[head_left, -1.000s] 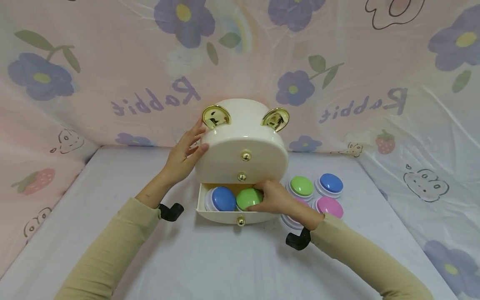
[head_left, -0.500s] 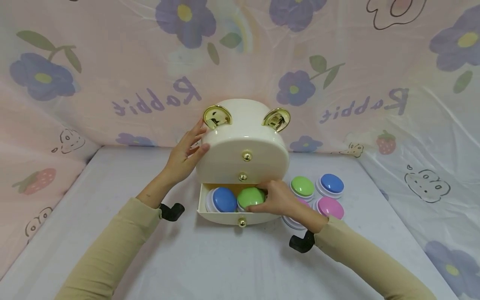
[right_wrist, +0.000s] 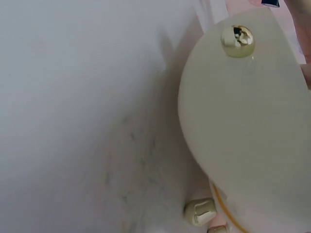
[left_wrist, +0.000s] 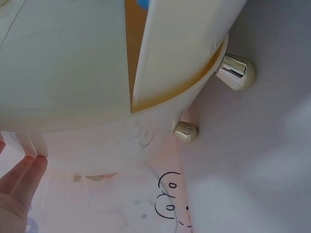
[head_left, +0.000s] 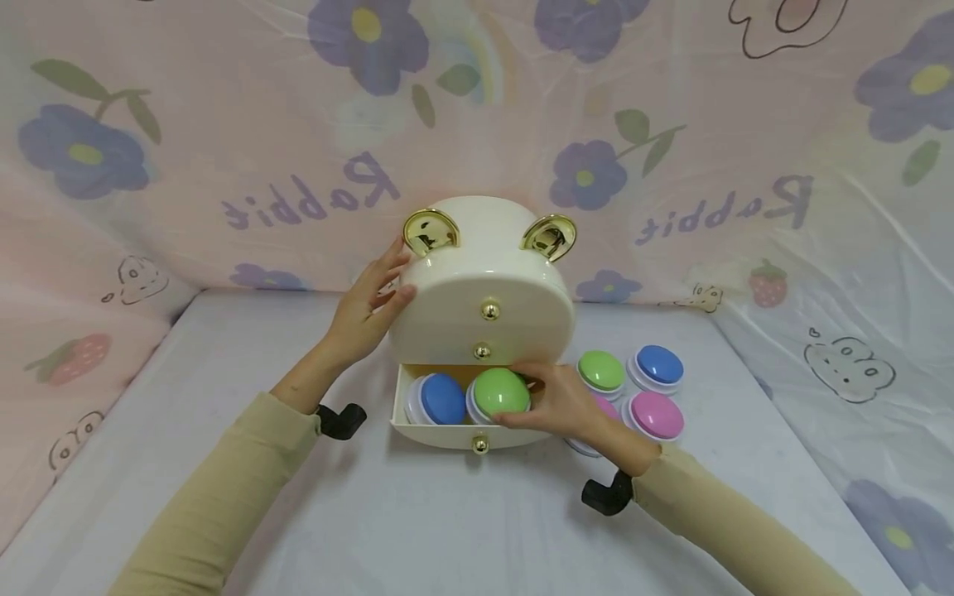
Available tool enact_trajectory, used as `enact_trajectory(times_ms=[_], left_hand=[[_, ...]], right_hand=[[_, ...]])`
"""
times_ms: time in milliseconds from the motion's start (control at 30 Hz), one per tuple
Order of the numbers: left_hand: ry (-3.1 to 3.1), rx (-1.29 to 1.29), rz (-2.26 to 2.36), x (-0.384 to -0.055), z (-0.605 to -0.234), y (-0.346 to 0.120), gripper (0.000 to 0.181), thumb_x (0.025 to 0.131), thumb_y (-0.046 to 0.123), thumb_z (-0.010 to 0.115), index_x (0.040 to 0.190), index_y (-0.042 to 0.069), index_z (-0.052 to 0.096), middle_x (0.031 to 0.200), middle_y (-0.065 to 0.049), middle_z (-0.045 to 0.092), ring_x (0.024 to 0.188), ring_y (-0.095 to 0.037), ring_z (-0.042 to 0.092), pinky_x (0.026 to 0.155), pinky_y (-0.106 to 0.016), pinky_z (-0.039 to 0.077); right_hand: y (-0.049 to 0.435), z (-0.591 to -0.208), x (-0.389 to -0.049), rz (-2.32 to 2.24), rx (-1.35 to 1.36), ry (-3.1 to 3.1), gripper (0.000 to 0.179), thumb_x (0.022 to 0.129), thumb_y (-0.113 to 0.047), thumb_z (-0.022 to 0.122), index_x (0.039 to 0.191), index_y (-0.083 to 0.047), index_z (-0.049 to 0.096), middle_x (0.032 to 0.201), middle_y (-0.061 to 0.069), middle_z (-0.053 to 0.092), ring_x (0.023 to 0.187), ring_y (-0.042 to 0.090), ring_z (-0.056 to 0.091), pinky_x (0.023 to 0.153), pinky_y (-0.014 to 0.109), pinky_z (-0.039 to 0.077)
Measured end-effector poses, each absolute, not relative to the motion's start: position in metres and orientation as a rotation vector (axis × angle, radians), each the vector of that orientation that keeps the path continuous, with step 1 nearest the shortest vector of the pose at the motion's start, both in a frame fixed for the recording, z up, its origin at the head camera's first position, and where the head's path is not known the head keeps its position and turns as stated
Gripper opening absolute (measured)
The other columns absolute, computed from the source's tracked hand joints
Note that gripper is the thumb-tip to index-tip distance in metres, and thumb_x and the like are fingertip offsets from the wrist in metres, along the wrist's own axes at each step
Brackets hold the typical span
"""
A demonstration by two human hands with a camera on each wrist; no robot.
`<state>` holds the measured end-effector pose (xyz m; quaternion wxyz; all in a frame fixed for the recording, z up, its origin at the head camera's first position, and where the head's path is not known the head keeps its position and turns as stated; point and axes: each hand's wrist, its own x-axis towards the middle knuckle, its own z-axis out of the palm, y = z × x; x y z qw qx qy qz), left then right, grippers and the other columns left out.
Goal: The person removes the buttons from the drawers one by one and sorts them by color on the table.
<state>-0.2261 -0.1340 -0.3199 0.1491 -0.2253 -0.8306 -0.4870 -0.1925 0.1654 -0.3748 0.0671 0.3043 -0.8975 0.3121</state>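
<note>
A cream bear-eared storage box (head_left: 447, 323) stands upright with its bottom drawer (head_left: 417, 429) pulled out. Inside that drawer my right hand (head_left: 555, 406) pinches a round white tub with a domed green top (head_left: 501, 392), thumb at its front and fingers behind. Left of it, a matching tub with a blue top (head_left: 443, 399) leans in the drawer. My left hand (head_left: 365, 314) rests against the box's left side, fingers extended below the gold ear (head_left: 431, 232). In the left wrist view, the fingertips (left_wrist: 40, 162) touch the box near an ear.
Right of the box sit more such tubs: green (head_left: 600, 370), blue (head_left: 659, 365) and pink (head_left: 656, 415), with another pink one (head_left: 604, 406) partly behind my right wrist. Gold knobs (head_left: 480, 444) jut from the drawer fronts. A printed cloth (head_left: 477, 108) hangs behind the white tabletop (head_left: 447, 530).
The green-topped tub has risen slightly and shifted right with my right hand, showing more of its white base. The blue-topped tub leans a little more. My left hand stays in place.
</note>
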Motion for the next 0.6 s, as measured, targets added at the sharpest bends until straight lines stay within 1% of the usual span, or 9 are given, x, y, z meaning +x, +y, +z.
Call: enact_trajectory(times_ms=[100,167,200,300,433,600], left_hand=[[-2.388,-0.641,-1.404,-0.226,-0.320,-0.135,0.063,0.096,0.023,0.049,0.149,0.027,0.016,0.145,-0.011,0.035,0.134,-0.032,0.037,0.105,-0.050,0.039],[-2.384,-0.634,-1.407,-0.227,-0.320,-0.135,0.063,0.096,0.021,0.050,0.149,0.023,0.016,0.145,-0.013,0.035,0.133,-0.034,0.037,0.105,-0.051,0.039],[-2.384,-0.634,-1.404,-0.227,-0.320,-0.135,0.063,0.096,0.021,0.050,0.149,0.024,0.016,0.145,-0.013,0.035,0.133,-0.034,0.037,0.105,-0.051,0.039],[-2.371,-0.640,-1.406,-0.227,-0.320,-0.136,0.062,0.096,0.023,0.050,0.149,0.029,0.017,0.145,-0.011,0.036,0.133,-0.032,0.038,0.105,-0.050,0.039],[-2.369,-0.645,-1.411,-0.227,-0.321,-0.135,0.061,0.096,0.032,0.049,0.147,0.038,0.017,0.145,-0.005,0.037,0.133,-0.029,0.039,0.105,-0.048,0.040],[-2.371,-0.649,-1.410,-0.226,-0.321,-0.133,0.061,0.095,0.039,0.049,0.146,0.042,0.015,0.145,-0.004,0.037,0.133,-0.028,0.038,0.105,-0.049,0.040]], right_hand=[[0.168,-0.374,-0.190,0.926,0.907,-2.667,0.062,0.060,-0.045,0.083,0.111,-0.015,0.066,0.097,-0.001,0.070,0.081,0.010,0.065,0.070,0.030,0.056],[0.169,-0.373,-0.189,0.929,0.889,-2.649,0.063,0.060,-0.045,0.083,0.113,-0.015,0.066,0.101,-0.002,0.070,0.085,0.009,0.064,0.072,0.030,0.055],[0.170,-0.373,-0.189,0.928,0.879,-2.642,0.063,0.059,-0.045,0.083,0.113,-0.015,0.066,0.102,-0.002,0.070,0.086,0.009,0.063,0.073,0.029,0.054],[0.172,-0.372,-0.188,0.926,0.864,-2.627,0.063,0.059,-0.044,0.083,0.113,-0.015,0.066,0.104,-0.002,0.070,0.089,0.010,0.064,0.074,0.028,0.054],[0.175,-0.373,-0.187,0.900,0.860,-2.616,0.063,0.060,-0.044,0.083,0.113,-0.014,0.067,0.104,-0.001,0.071,0.088,0.011,0.064,0.072,0.027,0.054],[0.178,-0.374,-0.186,0.910,0.857,-2.602,0.062,0.060,-0.041,0.083,0.112,-0.013,0.067,0.103,0.000,0.071,0.088,0.010,0.064,0.072,0.025,0.053]])
